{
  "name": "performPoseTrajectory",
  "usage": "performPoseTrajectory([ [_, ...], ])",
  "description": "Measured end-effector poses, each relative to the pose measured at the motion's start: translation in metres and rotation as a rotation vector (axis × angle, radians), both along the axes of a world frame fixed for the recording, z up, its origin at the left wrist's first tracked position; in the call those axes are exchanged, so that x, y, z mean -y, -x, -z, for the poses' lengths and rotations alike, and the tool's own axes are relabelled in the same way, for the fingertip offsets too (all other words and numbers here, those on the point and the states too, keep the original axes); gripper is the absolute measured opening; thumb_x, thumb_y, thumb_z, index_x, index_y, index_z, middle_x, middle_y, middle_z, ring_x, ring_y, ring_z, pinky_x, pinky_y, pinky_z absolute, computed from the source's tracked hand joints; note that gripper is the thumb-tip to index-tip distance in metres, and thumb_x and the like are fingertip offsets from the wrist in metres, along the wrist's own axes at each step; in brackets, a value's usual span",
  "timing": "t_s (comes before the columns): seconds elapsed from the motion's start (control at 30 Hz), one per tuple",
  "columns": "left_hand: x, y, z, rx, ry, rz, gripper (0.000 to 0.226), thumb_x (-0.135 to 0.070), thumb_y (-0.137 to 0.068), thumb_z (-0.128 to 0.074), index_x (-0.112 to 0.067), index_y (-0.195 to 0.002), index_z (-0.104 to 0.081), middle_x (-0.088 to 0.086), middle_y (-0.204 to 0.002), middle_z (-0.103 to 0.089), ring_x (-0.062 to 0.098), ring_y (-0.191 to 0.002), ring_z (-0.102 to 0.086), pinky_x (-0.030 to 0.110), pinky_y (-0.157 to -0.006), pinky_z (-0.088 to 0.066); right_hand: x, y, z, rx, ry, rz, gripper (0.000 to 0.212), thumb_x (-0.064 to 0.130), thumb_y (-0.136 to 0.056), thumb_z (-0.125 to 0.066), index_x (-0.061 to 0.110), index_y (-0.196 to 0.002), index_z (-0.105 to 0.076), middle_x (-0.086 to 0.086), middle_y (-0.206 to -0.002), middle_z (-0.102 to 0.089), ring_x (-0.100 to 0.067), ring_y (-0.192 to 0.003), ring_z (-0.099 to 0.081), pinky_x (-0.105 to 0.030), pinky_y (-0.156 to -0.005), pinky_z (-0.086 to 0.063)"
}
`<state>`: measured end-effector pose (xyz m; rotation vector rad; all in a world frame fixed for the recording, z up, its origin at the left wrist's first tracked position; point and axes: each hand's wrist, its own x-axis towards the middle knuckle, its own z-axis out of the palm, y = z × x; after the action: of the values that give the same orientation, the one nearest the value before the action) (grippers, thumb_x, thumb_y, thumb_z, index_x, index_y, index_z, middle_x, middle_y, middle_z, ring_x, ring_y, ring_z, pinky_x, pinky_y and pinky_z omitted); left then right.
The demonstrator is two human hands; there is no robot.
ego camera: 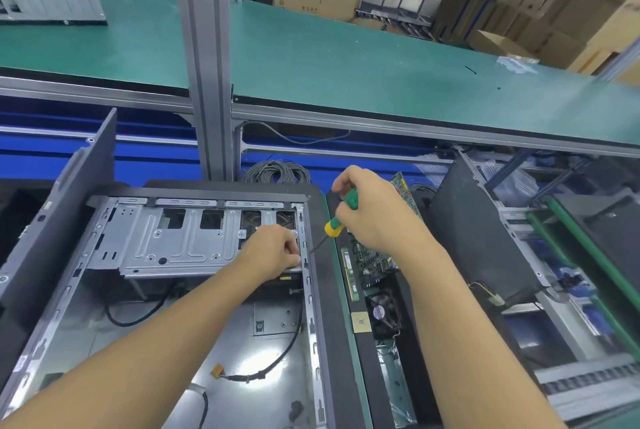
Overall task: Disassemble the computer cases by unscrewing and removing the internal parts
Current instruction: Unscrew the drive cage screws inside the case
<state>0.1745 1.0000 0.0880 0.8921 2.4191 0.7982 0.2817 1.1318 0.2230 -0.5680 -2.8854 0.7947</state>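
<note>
- Your left hand (277, 252) grips the drive cage (166, 241) corner; stiff sheet metal, probably sharp-edged.
- Your right hand (375, 220) holds the screwdriver (333, 227); lift the cage by its folded rim.

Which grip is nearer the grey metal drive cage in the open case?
Left. The left grip clasps the near right corner of the grey metal drive cage; the right grip holds a green-and-yellow screwdriver off to its right, clear of it.
</note>
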Motion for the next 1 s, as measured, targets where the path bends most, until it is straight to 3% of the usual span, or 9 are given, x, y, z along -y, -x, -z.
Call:
performPoseTrajectory([
  [0.17,0.015,0.008,-0.003,0.09,-0.008,-0.061,0.011,-0.02,-0.084,-0.063,-0.019,-0.074,-0.064,-0.007,-0.072,-0.067,0.01,-0.066,-0.059,0.025,-0.059,-0.045,-0.007,-0.005,-0.003,-0.059,0.071,0.043,0.02,0.01,-0.093,-0.055,0.026,-0.104,-0.053,0.008,-0.105,-0.054,-0.004,-0.072,-0.049,-0.021,-0.058,-0.035],
  [0.33,0.01,-0.011,-0.02,0.87,-0.397,-0.336,0.018,0.003,-0.079,-0.035,-0.011,-0.069,-0.04,0.006,-0.06,-0.044,0.015,-0.048,-0.028,0.024,-0.044,-0.021,-0.018,-0.015,-0.005,-0.206,0.16,0.198,0.018,0.011,-0.091,-0.056,0.024,-0.104,-0.055,0.008,-0.104,-0.058,-0.009,-0.065,-0.048,-0.012,-0.047,-0.036],
  [0.4,0.002,-0.024,-0.028,1.019,-0.432,-0.303,0.021,0.004,-0.075,-0.03,-0.013,-0.066,-0.039,0.006,-0.059,-0.041,0.014,-0.048,-0.023,0.022,-0.043,-0.017,-0.022,-0.023,-0.002,-0.242,0.148,0.252,0.018,0.011,-0.092,-0.056,0.025,-0.103,-0.055,0.008,-0.105,-0.058,-0.01,-0.071,-0.05,-0.016,-0.053,-0.039],
  [0.47,-0.012,-0.041,-0.033,1.117,-0.391,-0.235,0.023,0.003,-0.077,-0.029,-0.012,-0.069,-0.044,0.005,-0.058,-0.042,0.014,-0.048,-0.022,0.023,-0.044,-0.016,-0.027,-0.035,0.006,-0.252,0.108,0.321,0.016,0.013,-0.093,-0.057,0.026,-0.102,-0.055,0.008,-0.107,-0.058,-0.003,-0.077,-0.054,-0.021,-0.06,-0.042],
  [0.53,-0.03,-0.064,-0.035,1.197,-0.276,-0.101,0.022,-0.002,-0.084,-0.034,-0.01,-0.072,-0.05,0.006,-0.058,-0.045,0.015,-0.047,-0.026,0.024,-0.044,-0.019,-0.035,-0.053,0.017,-0.259,0.07,0.393,0.014,0.013,-0.094,-0.057,0.024,-0.101,-0.054,0.005,-0.107,-0.056,0.008,-0.08,-0.055,-0.012,-0.059,-0.04],
  [0.7,-0.089,-0.14,-0.008,1.101,0.143,0.233,0.021,-0.005,-0.1,-0.039,-0.003,-0.089,-0.057,0.009,-0.074,-0.06,0.013,-0.055,-0.057,0.019,-0.043,-0.039,-0.052,-0.106,0.044,-0.247,0.0,0.58,0.008,0.02,-0.096,-0.062,0.024,-0.096,-0.056,0.0,-0.096,-0.058,0.001,-0.074,-0.057,-0.016,-0.062,-0.034],
  [0.8,-0.12,-0.175,0.023,1.134,0.303,0.179,0.021,-0.006,-0.104,-0.035,-0.006,-0.101,-0.056,0.002,-0.1,-0.067,0.017,-0.068,-0.065,0.02,-0.063,-0.054,-0.055,-0.136,0.055,-0.216,0.041,0.643,0.006,0.023,-0.096,-0.064,0.026,-0.097,-0.058,0.001,-0.09,-0.061,-0.006,-0.068,-0.055,-0.025,-0.063,-0.037],
  [0.87,-0.132,-0.188,0.044,1.131,0.332,0.082,0.025,-0.011,-0.105,-0.033,-0.002,-0.1,-0.055,0.009,-0.118,-0.065,0.025,-0.097,-0.07,0.027,-0.089,-0.056,-0.056,-0.152,0.059,-0.223,0.055,0.661,0.005,0.023,-0.096,-0.064,0.023,-0.099,-0.06,0.0,-0.095,-0.062,-0.019,-0.076,-0.06,-0.03,-0.068,-0.042],
  [1.0,-0.145,-0.202,0.074,1.124,0.296,-0.087,0.044,-0.018,-0.104,-0.032,0.004,-0.141,-0.039,0.02,-0.151,-0.042,0.03,-0.141,-0.043,0.035,-0.11,-0.04,-0.058,-0.175,0.064,-0.216,0.028,0.679,0.007,0.023,-0.097,-0.063,0.021,-0.104,-0.061,0.003,-0.099,-0.057,-0.016,-0.079,-0.054,-0.022,-0.066,-0.032],
])
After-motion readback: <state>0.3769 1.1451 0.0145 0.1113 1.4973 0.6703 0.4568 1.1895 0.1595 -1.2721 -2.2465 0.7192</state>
